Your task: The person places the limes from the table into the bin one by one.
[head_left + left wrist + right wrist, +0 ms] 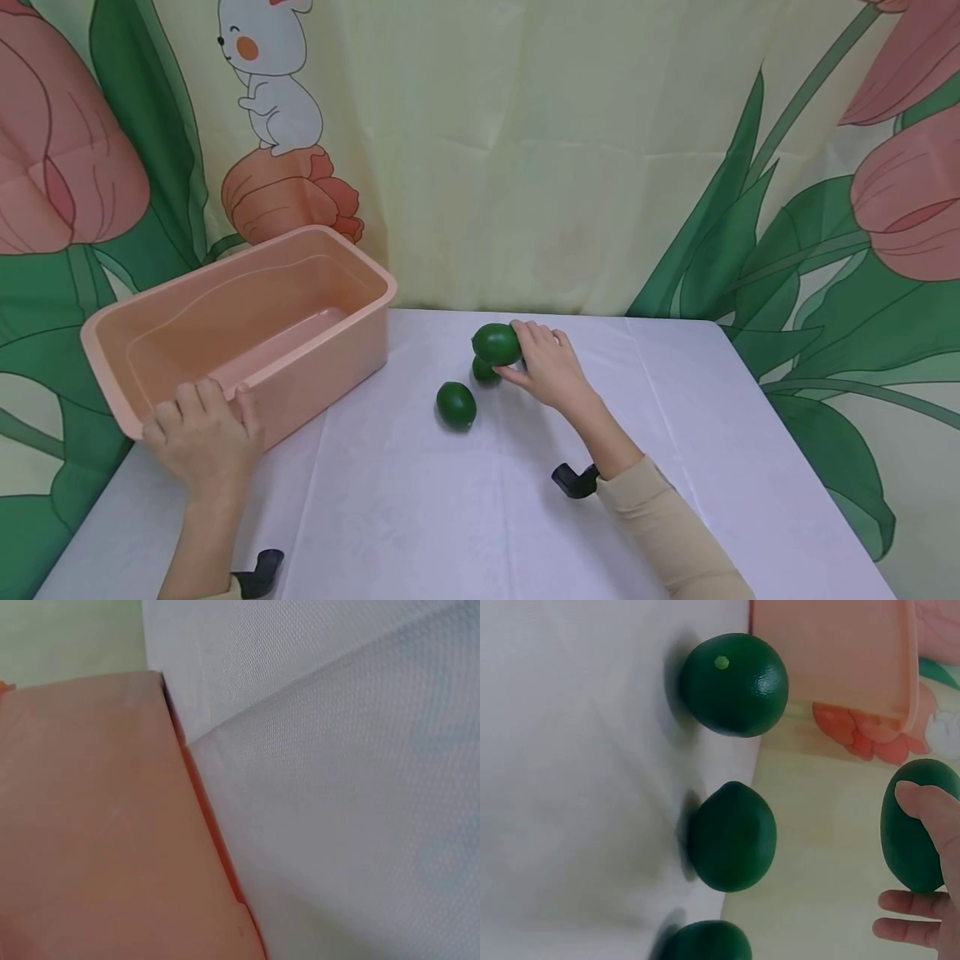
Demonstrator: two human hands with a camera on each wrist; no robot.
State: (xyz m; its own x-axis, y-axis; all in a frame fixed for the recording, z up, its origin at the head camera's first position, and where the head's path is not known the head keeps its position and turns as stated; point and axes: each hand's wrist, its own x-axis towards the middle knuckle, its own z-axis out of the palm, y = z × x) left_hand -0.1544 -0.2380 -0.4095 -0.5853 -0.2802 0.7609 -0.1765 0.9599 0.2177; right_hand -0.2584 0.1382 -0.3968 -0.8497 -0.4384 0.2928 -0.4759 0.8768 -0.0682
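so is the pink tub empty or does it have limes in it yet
Empty: the head view shows only the bare floor of the pink tub. One lime is in the right hand, others lie on the table.

The pink bin (247,333) on the left looks like smooth plastic with a soft, half-matt finish. The green limes, both the held lime (497,343) and the near lime (456,405), have a slightly glossy and finely pitted skin. The table cover (465,500) is a white woven cloth, matt, with fold creases, and the far backdrop (525,150) looks like thin printed fabric.
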